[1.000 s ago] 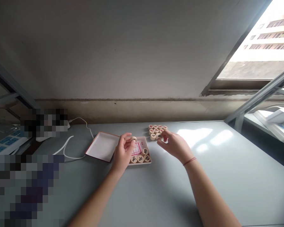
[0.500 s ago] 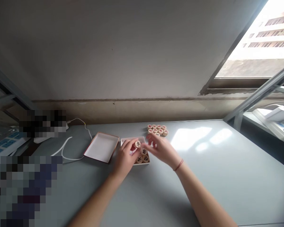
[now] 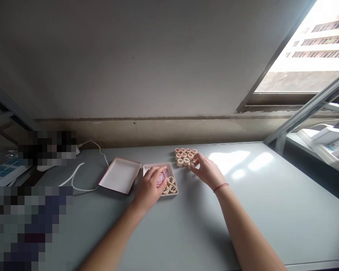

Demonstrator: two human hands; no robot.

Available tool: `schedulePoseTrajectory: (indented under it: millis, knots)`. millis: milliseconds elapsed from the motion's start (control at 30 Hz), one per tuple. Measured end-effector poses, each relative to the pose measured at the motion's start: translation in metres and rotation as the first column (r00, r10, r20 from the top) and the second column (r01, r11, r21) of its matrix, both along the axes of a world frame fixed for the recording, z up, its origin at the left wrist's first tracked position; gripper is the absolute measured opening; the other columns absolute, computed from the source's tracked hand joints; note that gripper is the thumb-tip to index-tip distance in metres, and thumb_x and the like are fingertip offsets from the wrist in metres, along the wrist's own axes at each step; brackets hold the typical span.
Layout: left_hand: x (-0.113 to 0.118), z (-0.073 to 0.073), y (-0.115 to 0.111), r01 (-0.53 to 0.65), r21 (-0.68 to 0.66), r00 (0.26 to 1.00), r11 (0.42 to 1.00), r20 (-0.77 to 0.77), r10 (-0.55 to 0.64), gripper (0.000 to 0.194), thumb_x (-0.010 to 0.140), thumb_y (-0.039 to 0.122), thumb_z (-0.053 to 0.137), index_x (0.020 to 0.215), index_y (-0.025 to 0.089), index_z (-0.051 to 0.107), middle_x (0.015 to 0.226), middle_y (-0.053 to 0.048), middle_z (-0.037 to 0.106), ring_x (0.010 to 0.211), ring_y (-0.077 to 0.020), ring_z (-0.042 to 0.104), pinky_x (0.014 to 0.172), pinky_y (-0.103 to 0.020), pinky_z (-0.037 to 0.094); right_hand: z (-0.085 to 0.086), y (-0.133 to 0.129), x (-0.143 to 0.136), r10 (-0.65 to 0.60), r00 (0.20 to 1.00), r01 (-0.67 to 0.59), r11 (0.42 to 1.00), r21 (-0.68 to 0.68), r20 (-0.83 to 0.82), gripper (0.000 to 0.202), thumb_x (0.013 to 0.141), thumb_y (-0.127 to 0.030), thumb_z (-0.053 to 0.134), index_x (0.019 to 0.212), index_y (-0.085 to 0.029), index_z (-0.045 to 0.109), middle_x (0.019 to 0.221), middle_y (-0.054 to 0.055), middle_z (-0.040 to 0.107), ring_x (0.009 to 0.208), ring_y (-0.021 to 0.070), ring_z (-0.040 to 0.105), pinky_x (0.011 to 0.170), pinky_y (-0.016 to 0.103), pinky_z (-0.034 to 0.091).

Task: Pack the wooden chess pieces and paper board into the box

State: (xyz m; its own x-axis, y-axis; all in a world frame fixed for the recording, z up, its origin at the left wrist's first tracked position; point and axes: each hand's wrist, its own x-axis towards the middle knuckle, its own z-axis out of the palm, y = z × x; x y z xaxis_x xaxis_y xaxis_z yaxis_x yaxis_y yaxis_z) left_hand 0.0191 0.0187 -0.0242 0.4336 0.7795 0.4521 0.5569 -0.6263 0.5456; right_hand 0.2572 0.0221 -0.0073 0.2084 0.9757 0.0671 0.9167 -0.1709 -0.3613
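My right hand (image 3: 207,171) pinches a round wooden xiangqi piece (image 3: 193,163) with a black character, at the right end of the front row of pieces on the table. Beside it, several more xiangqi pieces (image 3: 184,154) stand in close rows, red characters at the back and black ones in front. My left hand (image 3: 151,184) rests over the white box (image 3: 173,170), thumb and fingers apart, with nothing seen between them. Inside the box are several black-character pieces (image 3: 173,188) and a pink-printed paper (image 3: 162,177); the hand hides part of the contents.
The upturned box lid (image 3: 120,175) lies left of the box. A white cable (image 3: 75,177) curves across the table farther left, near a power strip (image 3: 5,169). A wall runs along the back edge, and a metal frame (image 3: 305,109) slants at the right.
The black-character piece has passed from my left hand to my right hand, which has moved right to the rows. My left hand's fingers have come apart over the box.
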Motion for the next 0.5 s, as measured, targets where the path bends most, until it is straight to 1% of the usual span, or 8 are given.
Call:
schedulePoseTrajectory:
  millis: [100, 267, 400, 500]
  knots:
    - [-0.0001, 0.0010, -0.0001, -0.006, -0.018, 1.000, 1.000, -0.008, 0.006, 0.030, 0.089, 0.021, 0.048, 0.119, 0.022, 0.053, 0.111, -0.005, 0.063, 0.104, -0.0179, 0.059, 0.090, -0.032, 0.050, -0.0029, 0.0008, -0.0037, -0.005, 1.000, 0.006, 0.998, -0.069, 0.017, 0.014, 0.078, -0.025, 0.053, 0.091, -0.022, 0.051, 0.094, 0.004, 0.065, 0.077, 0.0186, 0.058, 0.058, 0.025, 0.037]
    - [-0.0009, 0.0020, -0.0003, -0.004, -0.036, 1.000, 0.999, -0.016, 0.003, 0.029, 0.089, 0.020, 0.047, 0.116, 0.022, 0.055, 0.109, -0.004, 0.064, 0.104, -0.0174, 0.060, 0.090, -0.032, 0.050, -0.0019, 0.0024, -0.0078, -0.070, 0.997, 0.073, 0.990, -0.122, 0.032, 0.016, 0.080, -0.024, 0.051, 0.096, -0.024, 0.052, 0.090, 0.003, 0.066, 0.073, 0.0182, 0.058, 0.054, 0.025, 0.033]
    - [-0.0013, 0.0014, 0.0001, -0.005, -0.032, 1.000, 0.999, -0.017, 0.004, 0.028, 0.088, 0.019, 0.046, 0.114, 0.022, 0.056, 0.108, -0.004, 0.064, 0.103, -0.0173, 0.060, 0.090, -0.032, 0.050, -0.0024, 0.0039, -0.0052, -0.108, 0.994, 0.112, 0.986, -0.122, 0.036, 0.020, 0.081, -0.026, 0.050, 0.100, -0.024, 0.051, 0.090, 0.004, 0.067, 0.073, 0.0186, 0.058, 0.055, 0.025, 0.033]
    - [-0.0014, 0.0009, 0.0009, -0.004, -0.032, 1.000, 0.999, -0.015, 0.003, 0.028, 0.088, 0.019, 0.046, 0.113, 0.022, 0.057, 0.107, -0.004, 0.064, 0.102, -0.0175, 0.061, 0.089, -0.032, 0.050, -0.0048, 0.0047, -0.0033, -0.099, 0.995, 0.102, 0.990, -0.098, 0.032, 0.018, 0.082, -0.028, 0.050, 0.099, -0.023, 0.050, 0.091, 0.005, 0.067, 0.075, 0.0190, 0.058, 0.056, 0.025, 0.034]
